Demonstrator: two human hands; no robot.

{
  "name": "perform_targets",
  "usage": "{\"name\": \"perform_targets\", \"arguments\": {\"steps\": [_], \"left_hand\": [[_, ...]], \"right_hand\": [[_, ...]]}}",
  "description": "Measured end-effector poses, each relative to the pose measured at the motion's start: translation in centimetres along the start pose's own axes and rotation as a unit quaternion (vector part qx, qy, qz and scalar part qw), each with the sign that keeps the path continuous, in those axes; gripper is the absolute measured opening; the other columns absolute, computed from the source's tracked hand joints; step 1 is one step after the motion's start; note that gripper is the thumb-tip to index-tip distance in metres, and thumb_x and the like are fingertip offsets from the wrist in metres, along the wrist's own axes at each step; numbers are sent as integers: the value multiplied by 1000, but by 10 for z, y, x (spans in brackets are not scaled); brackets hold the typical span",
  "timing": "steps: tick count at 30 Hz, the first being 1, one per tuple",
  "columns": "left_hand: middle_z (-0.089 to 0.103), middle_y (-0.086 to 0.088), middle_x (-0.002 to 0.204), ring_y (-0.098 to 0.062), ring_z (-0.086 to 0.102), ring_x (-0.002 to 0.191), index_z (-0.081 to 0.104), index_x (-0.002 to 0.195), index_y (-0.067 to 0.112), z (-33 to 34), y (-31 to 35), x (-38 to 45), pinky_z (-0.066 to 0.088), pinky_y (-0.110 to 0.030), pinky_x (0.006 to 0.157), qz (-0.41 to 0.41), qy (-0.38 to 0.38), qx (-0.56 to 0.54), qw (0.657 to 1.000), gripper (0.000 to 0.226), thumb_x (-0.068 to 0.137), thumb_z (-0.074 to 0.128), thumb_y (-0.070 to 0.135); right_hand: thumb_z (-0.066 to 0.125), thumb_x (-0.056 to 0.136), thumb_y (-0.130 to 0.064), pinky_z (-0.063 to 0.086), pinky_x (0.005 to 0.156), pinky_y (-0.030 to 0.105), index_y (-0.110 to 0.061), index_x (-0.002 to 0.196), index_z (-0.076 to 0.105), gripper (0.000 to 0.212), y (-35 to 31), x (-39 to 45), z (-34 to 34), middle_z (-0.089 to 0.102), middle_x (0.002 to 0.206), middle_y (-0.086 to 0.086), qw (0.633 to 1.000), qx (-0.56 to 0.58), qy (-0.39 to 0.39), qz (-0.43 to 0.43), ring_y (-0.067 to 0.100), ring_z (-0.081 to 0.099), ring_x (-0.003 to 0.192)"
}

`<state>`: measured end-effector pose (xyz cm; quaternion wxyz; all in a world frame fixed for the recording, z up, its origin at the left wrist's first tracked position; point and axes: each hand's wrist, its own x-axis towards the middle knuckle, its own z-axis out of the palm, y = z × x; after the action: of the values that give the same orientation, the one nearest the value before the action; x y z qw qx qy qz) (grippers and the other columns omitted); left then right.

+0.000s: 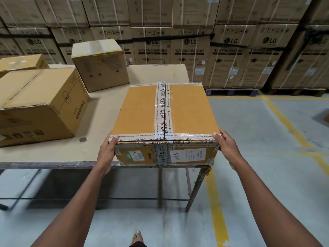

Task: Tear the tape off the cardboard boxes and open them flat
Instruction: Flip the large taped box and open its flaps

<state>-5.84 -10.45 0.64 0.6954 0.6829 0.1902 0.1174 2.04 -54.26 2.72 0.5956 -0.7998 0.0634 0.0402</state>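
Between both hands — left point(106, 152), right point(228, 147) — sits the taped box point(165, 120), grasped at its near corners; overhanging the bench point(53, 154) edge, it may tip.

- surface point(53, 154) with metal legs, left and centre
- stacked washing machine cartons point(188, 56) along the far wall
- grey floor point(258, 139) with yellow lines point(288, 125), right

**Fingers out of sight, labels unreadable**

Left hand point(106, 152) and right hand point(227, 147) flank the box point(142, 111), fingers hidden behind its sides. Label point(187, 155) print too small to read. Left box point(35, 104) runs off the edge. Foot point(138, 237) cut at the bottom.
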Motion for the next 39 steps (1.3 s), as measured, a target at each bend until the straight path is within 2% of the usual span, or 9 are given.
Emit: {"name": "perform_targets", "arguments": {"steps": [4,7,11,14,21,26,29,34,39], "left_hand": [[73,10,109,7,71,84,54,147,24,0,0,2,54,-11,65,-8,5,1,1000,40,109,50,34],[71,8,112,7,71,84,54,147,25,0,0,3,54,-12,66,-8,2,3,1000,39,109,50,35],[74,12,112,5,70,90,57,144,33,-2,-2,4,52,-25,79,-7,1,9,1000,36,109,50,38],[74,16,113,5,70,93,54,147,36,-3,-4,7,52,-26,84,-16,6,1,1000,39,108,51,39],[75,32,95,12,69,84,50,135,44,2,3,4,51,-16,71,-30,1,-3,1000,27,111,45,34],[74,33,93,13,68,83,49,135,44,3,5,4,49,-17,72,-27,5,6,1000,26,111,44,35],[76,28,99,11,70,87,51,137,44,2,4,4,51,-17,73,-21,1,13,1000,27,111,44,37],[73,1,127,-3,70,100,52,149,30,-5,0,6,54,-23,80,-21,-14,25,999,42,109,45,43],[73,3,127,-6,71,104,53,149,31,-5,2,6,55,-23,80,-18,-7,33,999,44,107,52,44]], "right_hand": [[59,97,-59,50,109,51,-33,158,38,70,3,2,-1,58,148,0,1000,-1,-4,1,24,57,133],[57,100,-55,51,103,44,-32,158,38,66,3,1,0,58,147,1,1000,1,-2,-1,24,58,131],[56,102,-52,51,98,40,-30,159,37,63,2,0,1,59,145,3,1000,-4,3,-4,24,59,127],[57,100,-54,51,105,48,-31,158,37,66,3,2,1,58,147,3,1000,-4,7,1,25,59,128],[56,99,-58,53,105,51,-33,159,37,68,4,3,0,60,146,4,1000,-3,3,6,24,60,128],[57,94,-66,53,104,52,-37,157,39,72,5,4,0,60,145,2,1000,-7,2,3,22,61,127],[56,97,-62,54,103,51,-34,157,40,68,5,3,1,61,144,1,1000,-6,5,4,22,62,124],[53,103,-52,54,98,43,-33,155,43,56,-1,-3,5,64,137,0,1000,2,16,3,22,63,121],[55,99,-58,54,102,53,-31,150,48,58,4,0,6,66,135,1,1000,0,29,11,22,65,118]]}}
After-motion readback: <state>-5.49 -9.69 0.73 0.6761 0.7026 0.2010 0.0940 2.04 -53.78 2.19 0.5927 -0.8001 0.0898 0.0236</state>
